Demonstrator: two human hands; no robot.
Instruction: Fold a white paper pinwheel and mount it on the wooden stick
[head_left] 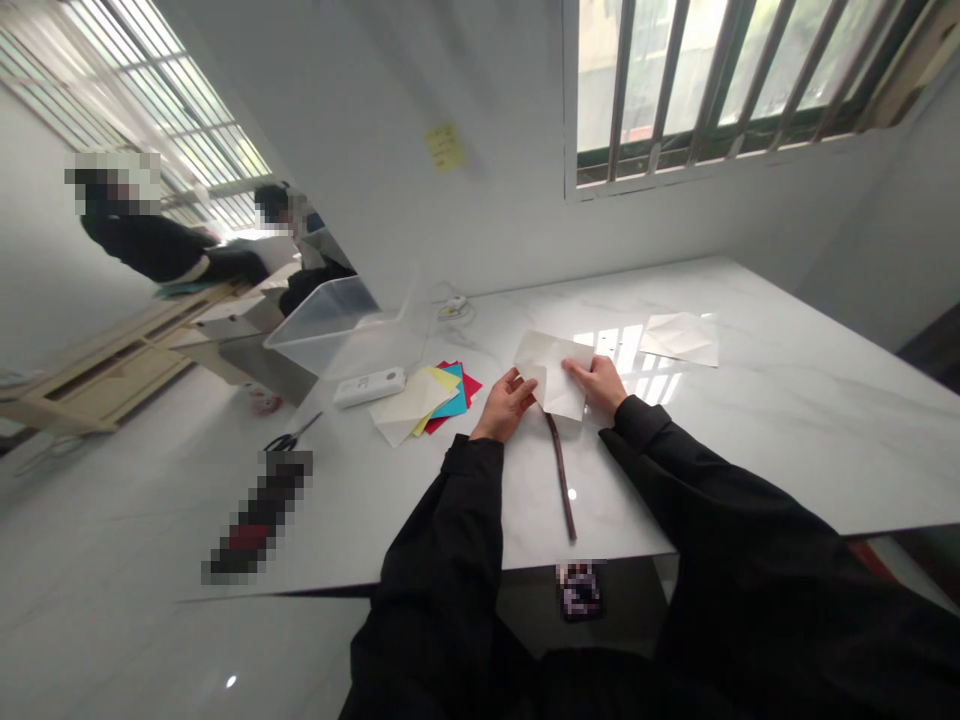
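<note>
A cream sheet of paper (553, 365) lies partly folded on the white marble table (787, 420). My left hand (506, 405) pinches its near left corner between thumb and fingers. My right hand (598, 384) presses and grips the sheet's right edge, fingers closed on it. A dark narrow strip, like a ruler (561, 478), lies on the table just below the paper, between my forearms. Both sleeves are black.
A stack of coloured paper sheets (427, 400), a white power strip (369, 386), a clear plastic bin (337, 325) and scissors (289, 438) sit to the left. Another cream sheet (681, 338) lies to the right. Two people stand far left.
</note>
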